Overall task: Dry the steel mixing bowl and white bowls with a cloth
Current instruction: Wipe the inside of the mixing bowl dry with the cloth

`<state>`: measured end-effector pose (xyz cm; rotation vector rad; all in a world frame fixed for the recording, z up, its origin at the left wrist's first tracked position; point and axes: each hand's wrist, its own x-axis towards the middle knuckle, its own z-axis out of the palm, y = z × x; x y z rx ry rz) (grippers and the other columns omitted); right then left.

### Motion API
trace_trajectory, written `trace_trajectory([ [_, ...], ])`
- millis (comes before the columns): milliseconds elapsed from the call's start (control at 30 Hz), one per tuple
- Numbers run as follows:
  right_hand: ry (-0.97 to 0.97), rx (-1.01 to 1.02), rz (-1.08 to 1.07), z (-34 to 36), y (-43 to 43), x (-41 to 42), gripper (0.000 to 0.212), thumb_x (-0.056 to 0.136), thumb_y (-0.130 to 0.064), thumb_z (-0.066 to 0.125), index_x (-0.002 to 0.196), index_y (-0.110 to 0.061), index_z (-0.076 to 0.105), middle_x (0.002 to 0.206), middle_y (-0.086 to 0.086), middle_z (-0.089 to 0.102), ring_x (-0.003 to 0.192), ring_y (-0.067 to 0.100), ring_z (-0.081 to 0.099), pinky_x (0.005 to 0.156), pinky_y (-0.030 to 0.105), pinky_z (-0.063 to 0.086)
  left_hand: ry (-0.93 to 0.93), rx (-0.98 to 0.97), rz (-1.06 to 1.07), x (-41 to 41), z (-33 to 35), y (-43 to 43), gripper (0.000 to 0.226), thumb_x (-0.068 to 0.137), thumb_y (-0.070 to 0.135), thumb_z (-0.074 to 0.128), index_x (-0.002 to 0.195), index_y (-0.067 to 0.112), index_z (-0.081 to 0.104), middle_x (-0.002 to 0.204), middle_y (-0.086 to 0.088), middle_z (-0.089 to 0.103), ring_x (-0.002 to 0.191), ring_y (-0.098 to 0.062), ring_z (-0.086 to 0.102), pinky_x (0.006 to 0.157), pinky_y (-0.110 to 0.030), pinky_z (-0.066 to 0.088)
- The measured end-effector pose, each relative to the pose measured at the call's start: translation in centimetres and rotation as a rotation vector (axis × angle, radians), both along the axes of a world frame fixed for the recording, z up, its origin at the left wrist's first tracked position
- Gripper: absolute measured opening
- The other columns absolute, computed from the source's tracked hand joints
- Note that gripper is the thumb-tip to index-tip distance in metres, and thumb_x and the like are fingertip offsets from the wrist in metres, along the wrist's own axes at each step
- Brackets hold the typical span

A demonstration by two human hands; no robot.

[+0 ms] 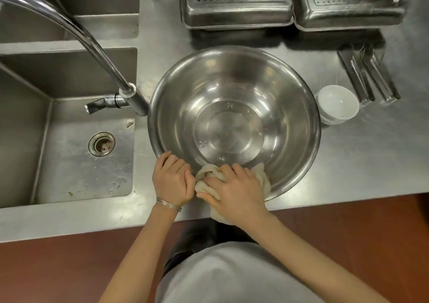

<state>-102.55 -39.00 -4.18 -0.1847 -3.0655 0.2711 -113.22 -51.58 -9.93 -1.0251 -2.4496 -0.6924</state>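
Sitting on the counter just beside the sink, the steel bowl has its near rim gripped by the left hand, fingers curled over the edge. The right hand clutches a bunched cream cloth against the bowl's near inside wall. Stacked white bowls stand close by on its right.
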Motion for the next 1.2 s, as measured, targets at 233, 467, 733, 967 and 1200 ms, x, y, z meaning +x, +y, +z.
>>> trace_trajectory([
  [233,0.01,0.2,0.047,1.9,11.2,6.0,0.027,0.082,-0.044,0.05,0.084,-0.023,0.067,0.088,0.004,0.063,0.076,0.026,0.056,0.061,0.038,0.05,-0.042,-0.008,-0.045,-0.4,0.4,-0.3,0.042,0.085,0.015,0.03,0.049,0.011,0.054,0.05,0.0,0.053,0.054,-0.022,0.047,0.083,-0.03,0.037],
  [467,0.02,0.022,0.116,1.6,12.7,-1.3,0.041,0.081,-0.057,0.043,0.1,-0.03,0.067,0.102,0.007,0.06,0.087,0.031,0.056,0.066,0.037,0.051,-0.021,-0.204,-0.427,-2.2,1.1,-2.3,0.03,0.083,0.039,0.047,0.083,0.019,0.07,0.085,0.006,0.068,0.093,-0.018,0.062,0.1,-0.04,0.036],
  [733,-0.579,0.126,0.263,-6.4,8.1,-6.1,0.042,0.093,-0.055,0.032,0.132,-0.042,0.036,0.139,0.006,0.027,0.113,0.038,0.034,0.089,0.049,0.032,0.041,-0.318,-0.55,-2.8,1.3,-2.5,0.047,0.083,0.062,0.048,0.078,0.019,0.064,0.074,0.003,0.061,0.068,-0.02,0.054,0.079,-0.032,0.04],
  [967,-0.78,0.072,0.494,-5.0,13.9,-3.4,0.033,0.094,-0.045,0.04,0.111,-0.02,0.054,0.112,0.007,0.05,0.084,0.019,0.049,0.083,0.038,0.044,0.014,-0.304,-0.549,-2.3,1.3,-2.5,0.05,0.084,0.063,0.044,0.077,0.018,0.063,0.071,0.001,0.056,0.065,-0.02,0.049,0.079,-0.032,0.037],
  [1200,-0.697,-0.27,0.295,-4.5,6.2,-4.2,0.037,0.097,-0.037,0.036,0.131,-0.024,0.034,0.129,0.01,0.045,0.109,0.031,0.05,0.087,0.041,0.041,0.022,-0.312,-0.563,-2.2,1.2,-2.4,0.049,0.084,0.064,0.042,0.078,0.019,0.061,0.071,0.0,0.055,0.063,-0.02,0.048,0.071,-0.035,0.04],
])
